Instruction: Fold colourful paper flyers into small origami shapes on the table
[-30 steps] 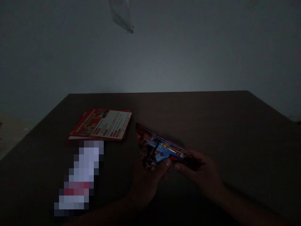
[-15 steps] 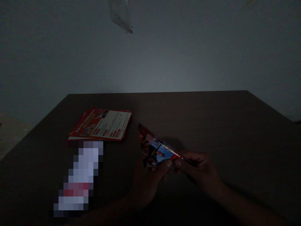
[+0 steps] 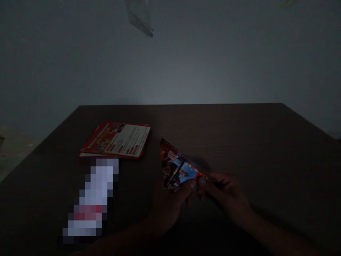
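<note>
A glossy printed sheet of paper (image 3: 186,171), folded to a pointed, roughly triangular shape, is held a little above the table's near middle. My left hand (image 3: 170,204) grips its lower edge, the thumb lying on the printed face. My right hand (image 3: 226,190) pinches the right corner between thumb and fingers. Both thumbs are close together along the lower edge. Most of my left fingers are hidden behind the paper. To the left lies a stack of red and white printed leaflets (image 3: 117,140), slightly fanned.
The dark wooden table (image 3: 226,124) stands against a grey wall (image 3: 213,53). A pixelated, lit oblong thing (image 3: 92,195) lies in front of the leaflets; its kind cannot be made out. A clear pouch-like item (image 3: 140,17) hangs on the wall. The light is dim.
The whole view has shifted slightly, so the table contents appear a bit to the right. The paper's face is tilted slightly differently; both hands keep their hold on it.
</note>
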`<action>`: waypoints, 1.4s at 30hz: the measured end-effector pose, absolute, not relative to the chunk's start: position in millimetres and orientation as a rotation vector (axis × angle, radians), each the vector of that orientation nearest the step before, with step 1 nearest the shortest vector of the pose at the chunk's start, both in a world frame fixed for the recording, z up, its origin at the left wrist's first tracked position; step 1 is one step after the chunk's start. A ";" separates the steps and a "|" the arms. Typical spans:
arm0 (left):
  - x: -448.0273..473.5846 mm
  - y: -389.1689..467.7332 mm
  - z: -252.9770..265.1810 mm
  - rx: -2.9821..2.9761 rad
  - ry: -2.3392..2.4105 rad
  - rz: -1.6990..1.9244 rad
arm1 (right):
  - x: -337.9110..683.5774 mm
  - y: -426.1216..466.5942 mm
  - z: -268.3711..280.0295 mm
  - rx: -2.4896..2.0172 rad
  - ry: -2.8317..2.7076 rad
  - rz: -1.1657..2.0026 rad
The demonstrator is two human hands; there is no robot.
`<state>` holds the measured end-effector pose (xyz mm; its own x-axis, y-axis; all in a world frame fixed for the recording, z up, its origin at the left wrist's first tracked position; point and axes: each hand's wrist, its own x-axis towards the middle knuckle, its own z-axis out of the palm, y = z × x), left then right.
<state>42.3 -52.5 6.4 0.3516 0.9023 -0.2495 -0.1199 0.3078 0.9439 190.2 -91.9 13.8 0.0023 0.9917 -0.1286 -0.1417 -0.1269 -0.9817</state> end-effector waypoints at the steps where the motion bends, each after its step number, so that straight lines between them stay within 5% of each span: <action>1: 42.2 -52.1 6.2 1.021 0.956 0.826 | 189.9 -92.2 13.1 -1.198 -1.052 1.366; 21: 39.1 -49.8 4.4 1.117 1.042 0.735 | 204.9 -91.0 12.6 -1.133 -1.338 1.578; 32: 26.8 -27.0 11.9 1.340 0.559 0.259 | 240.6 -83.0 10.7 -1.030 -0.981 1.393; 42: 22.6 -30.0 26.7 1.455 0.531 0.147 | 251.1 -88.4 15.1 -1.077 -1.195 1.290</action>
<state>22.6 -30.0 26.7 0.8766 0.4090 -0.2538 0.2194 0.1297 0.9670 251.1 -88.4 15.1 -0.0707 0.9970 0.0303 -0.1060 0.0227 -0.9941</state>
